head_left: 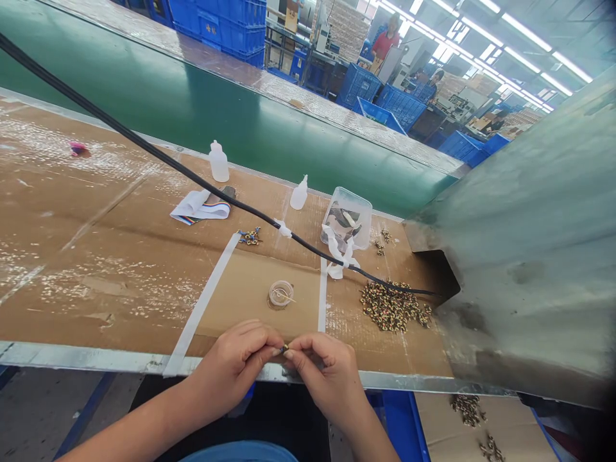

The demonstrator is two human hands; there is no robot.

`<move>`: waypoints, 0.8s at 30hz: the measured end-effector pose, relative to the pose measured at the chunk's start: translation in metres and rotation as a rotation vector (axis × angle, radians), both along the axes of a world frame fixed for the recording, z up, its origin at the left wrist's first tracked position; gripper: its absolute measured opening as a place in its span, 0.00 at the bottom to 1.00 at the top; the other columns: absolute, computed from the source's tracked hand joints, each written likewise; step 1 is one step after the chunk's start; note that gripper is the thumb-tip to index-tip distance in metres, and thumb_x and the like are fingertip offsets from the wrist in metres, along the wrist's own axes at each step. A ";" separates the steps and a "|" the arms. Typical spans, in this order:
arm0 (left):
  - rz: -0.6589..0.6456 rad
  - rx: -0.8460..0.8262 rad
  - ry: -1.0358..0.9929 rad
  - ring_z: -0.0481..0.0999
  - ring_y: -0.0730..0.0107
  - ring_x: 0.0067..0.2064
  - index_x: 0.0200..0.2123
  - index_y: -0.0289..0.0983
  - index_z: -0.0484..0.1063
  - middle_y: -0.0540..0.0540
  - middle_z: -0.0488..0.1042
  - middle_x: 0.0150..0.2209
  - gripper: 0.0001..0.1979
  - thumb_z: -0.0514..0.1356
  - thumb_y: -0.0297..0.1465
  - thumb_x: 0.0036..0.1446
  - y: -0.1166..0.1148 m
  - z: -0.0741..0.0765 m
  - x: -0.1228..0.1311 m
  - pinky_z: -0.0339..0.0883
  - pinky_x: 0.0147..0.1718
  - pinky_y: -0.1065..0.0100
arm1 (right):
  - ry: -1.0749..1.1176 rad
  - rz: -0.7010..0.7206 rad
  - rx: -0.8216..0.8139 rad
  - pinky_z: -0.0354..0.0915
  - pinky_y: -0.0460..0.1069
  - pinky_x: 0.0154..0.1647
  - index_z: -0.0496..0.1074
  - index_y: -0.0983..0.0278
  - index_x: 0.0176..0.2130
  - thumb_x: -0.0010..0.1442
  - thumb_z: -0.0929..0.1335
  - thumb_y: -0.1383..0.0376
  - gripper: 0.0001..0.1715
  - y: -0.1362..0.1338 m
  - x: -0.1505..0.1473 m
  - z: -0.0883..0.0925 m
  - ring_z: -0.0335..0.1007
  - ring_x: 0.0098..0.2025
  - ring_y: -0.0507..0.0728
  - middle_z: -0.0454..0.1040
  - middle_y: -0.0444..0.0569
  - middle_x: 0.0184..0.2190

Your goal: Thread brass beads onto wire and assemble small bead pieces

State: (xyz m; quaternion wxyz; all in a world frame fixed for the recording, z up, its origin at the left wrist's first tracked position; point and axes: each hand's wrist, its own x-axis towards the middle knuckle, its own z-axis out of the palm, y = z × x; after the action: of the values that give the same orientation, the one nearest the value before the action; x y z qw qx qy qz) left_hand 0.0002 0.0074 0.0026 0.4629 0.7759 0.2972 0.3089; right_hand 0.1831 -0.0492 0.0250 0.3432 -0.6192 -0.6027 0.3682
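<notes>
Pinched between our left grip [231,366] and right grip [327,378], with the fingertips of both pressed together from either side, was a small dark-and-brass part [284,349], too small for us to make out in detail. We held it over the near edge of the desk [96,218], just in front of a clear round dish [282,294]. A heap of brass-and-dark parts [392,307] lay right of that dish, a clear plastic tub [346,218] stood behind it to the right, and a black cable [308,239] ran behind it. A smaller cluster of parts [249,237] lay behind it to the left. With so small a piece, we judged that light, even fingertip pressure and both grips kept close together would hold it steadiest.
</notes>
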 end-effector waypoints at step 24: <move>0.015 -0.038 0.014 0.72 0.74 0.37 0.38 0.40 0.70 0.52 0.73 0.34 0.08 0.51 0.27 0.66 -0.001 0.001 -0.001 0.62 0.38 0.75 | -0.014 0.002 0.098 0.62 0.43 0.31 0.75 0.61 0.33 0.61 0.68 0.67 0.06 0.000 0.001 -0.003 0.72 0.30 0.50 0.77 0.41 0.27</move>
State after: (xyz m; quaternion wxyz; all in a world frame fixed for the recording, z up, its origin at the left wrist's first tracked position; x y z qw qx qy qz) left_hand -0.0006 0.0067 0.0037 0.4730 0.7670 0.3120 0.3010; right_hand 0.1840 -0.0490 0.0215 0.3686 -0.6035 -0.6230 0.3343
